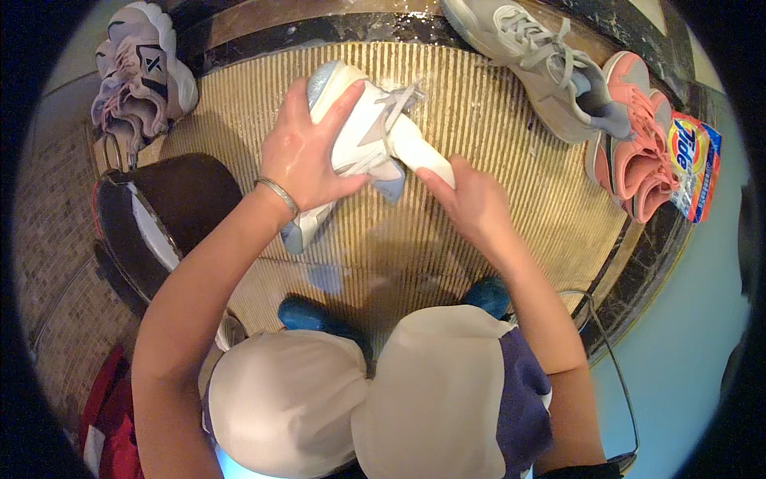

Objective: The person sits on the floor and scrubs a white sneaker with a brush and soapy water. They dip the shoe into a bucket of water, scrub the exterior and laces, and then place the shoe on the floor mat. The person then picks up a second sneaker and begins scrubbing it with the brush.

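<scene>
A white sneaker [362, 120] with pale blue sole parts and grey laces is in front of me, above a ribbed tan floor. My left hand [305, 146] grips it with fingers spread over its upper, a metal bangle on the wrist. In my right hand [473, 191] is a white handle-like piece [422, 157], pinched between thumb and fingers. Its far end meets the laces, and I cannot tell whether it is a brush handle or part of the shoe. A blue-grey tab [390, 187] sticks out below the laces.
A grey-white sneaker [538, 72] lies at upper right, beside pink sneakers [637, 138] and a Tide detergent bag [694, 167]. Pale pink-and-white sneakers [137, 72] rest at upper left, above a dark bucket [185, 197]. Wet black stone edging [359, 29] borders the ribbed floor [479, 96].
</scene>
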